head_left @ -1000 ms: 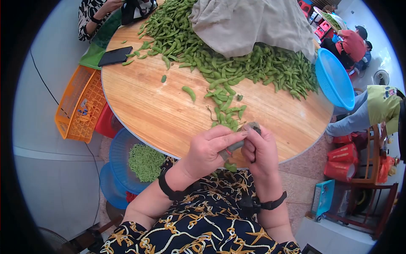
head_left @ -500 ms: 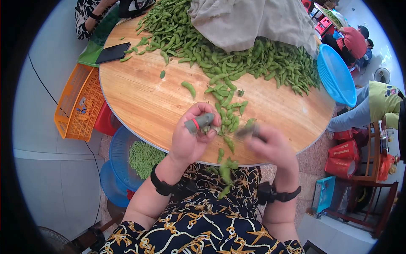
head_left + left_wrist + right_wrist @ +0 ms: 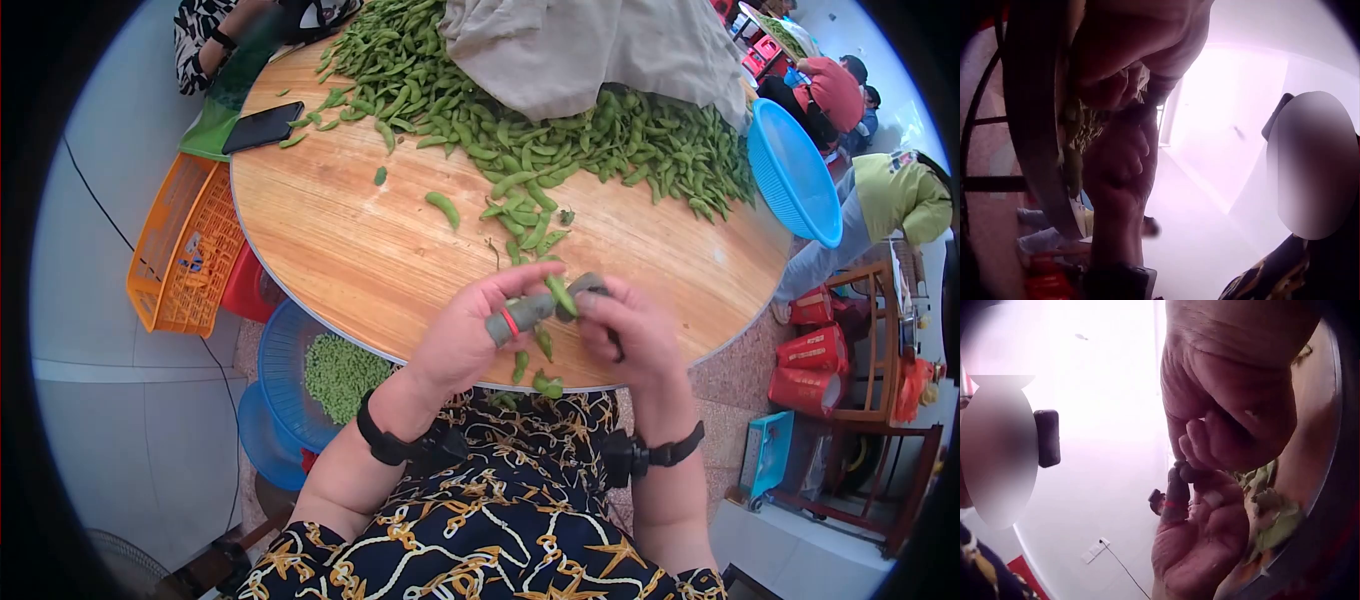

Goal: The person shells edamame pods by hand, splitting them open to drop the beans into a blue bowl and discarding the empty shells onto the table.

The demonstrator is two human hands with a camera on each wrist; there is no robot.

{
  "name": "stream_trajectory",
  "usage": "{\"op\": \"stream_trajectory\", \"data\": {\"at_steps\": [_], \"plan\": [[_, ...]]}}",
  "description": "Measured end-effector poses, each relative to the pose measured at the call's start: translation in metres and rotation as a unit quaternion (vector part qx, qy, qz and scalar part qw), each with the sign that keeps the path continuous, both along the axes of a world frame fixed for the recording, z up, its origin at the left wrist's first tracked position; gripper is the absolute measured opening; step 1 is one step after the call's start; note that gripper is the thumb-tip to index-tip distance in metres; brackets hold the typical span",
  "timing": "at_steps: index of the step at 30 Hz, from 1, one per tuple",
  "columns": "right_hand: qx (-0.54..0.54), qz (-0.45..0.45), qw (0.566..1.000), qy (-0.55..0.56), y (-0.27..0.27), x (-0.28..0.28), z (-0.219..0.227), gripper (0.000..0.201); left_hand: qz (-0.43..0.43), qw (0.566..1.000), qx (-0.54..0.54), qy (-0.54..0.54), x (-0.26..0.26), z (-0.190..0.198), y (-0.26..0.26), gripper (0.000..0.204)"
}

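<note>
Over the table's near edge, both hands meet at a green soybean pod [image 3: 560, 295]. My left hand [image 3: 452, 338] pinches it with a thumb in a grey finger cover [image 3: 505, 322] banded in red. On the other side my right hand [image 3: 645, 335], fingers curled, grips the pod's end beneath its own grey-covered thumb. In the right wrist view the covered fingertips come together, the pod hidden behind them. Dark in the left wrist view, the right hand [image 3: 1119, 153] shows curled fingers. Loose pods [image 3: 522, 222] trail across the wooden table [image 3: 350, 240] towards the hands.
A big heap of soybean pods [image 3: 650, 160] lies partly under a grey cloth [image 3: 590, 60]. Below left, a blue basin [image 3: 283, 350] holds shelled beans [image 3: 345, 375]. A phone [image 3: 263, 127], an orange crate [image 3: 190, 260] and a blue basket [image 3: 795, 175] ring the table.
The hands were together, then parted, the right reaching blurred over the loose pods. Now they have come together again with a pod between them. Pods near the front edge have shifted.
</note>
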State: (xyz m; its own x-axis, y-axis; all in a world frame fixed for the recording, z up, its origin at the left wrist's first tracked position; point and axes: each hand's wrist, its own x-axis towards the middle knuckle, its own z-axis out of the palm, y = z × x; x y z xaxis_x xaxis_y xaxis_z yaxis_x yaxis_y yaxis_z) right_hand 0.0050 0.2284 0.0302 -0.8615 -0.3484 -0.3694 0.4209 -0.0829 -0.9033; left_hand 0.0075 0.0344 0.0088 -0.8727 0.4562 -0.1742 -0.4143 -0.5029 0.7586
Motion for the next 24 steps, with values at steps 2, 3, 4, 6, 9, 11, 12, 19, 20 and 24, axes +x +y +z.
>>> {"op": "stream_trajectory", "data": {"at_steps": [2, 3, 4, 6, 9, 11, 12, 19, 20, 24], "plan": [[-0.143, -0.015, 0.986, -0.084, -0.014, 0.011, 0.000, 0.016, -0.040, 0.998, 0.041, -0.027, 0.001, -0.001, 0.001, 0.026], [-0.143, -0.015, 0.986, -0.084, -0.015, 0.014, 0.001, 0.016, -0.040, 0.998, 0.041, -0.027, 0.001, -0.004, 0.002, 0.026], [-0.106, -0.008, 0.993, -0.044, -0.017, 0.016, 0.002, 0.016, -0.013, 0.996, 0.088, 0.002, 0.001, -0.008, 0.004, 0.024], [-0.039, -0.011, 0.999, 0.016, -0.026, 0.021, 0.010, 0.021, 0.018, 0.991, 0.132, 0.032, 0.001, -0.010, 0.003, 0.022], [-0.052, 0.033, 0.998, 0.002, -0.022, 0.026, 0.005, 0.023, 0.057, 0.996, 0.066, 0.024, 0.001, -0.007, 0.000, 0.018], [-0.050, 0.041, 0.998, 0.026, -0.022, 0.027, 0.004, 0.026, 0.120, 0.987, -0.074, 0.082, 0.001, -0.013, 0.001, 0.016], [-0.054, 0.042, 0.998, 0.015, -0.022, 0.026, 0.004, 0.025, 0.123, 0.982, -0.104, 0.097, 0.001, -0.014, 0.001, 0.014], [0.044, 0.017, 0.996, 0.074, -0.026, 0.024, 0.001, 0.022, 0.127, 0.968, -0.143, 0.160, 0.003, -0.008, 0.003, 0.017], [0.057, 0.022, 0.995, 0.082, -0.027, 0.024, 0.000, 0.022, 0.097, 0.980, -0.079, 0.155, 0.002, -0.009, 0.002, 0.018], [-0.084, 0.009, 0.995, -0.060, -0.028, 0.026, 0.006, 0.019, -0.002, 0.996, 0.051, 0.076, -0.002, -0.005, -0.007, 0.017]]}}
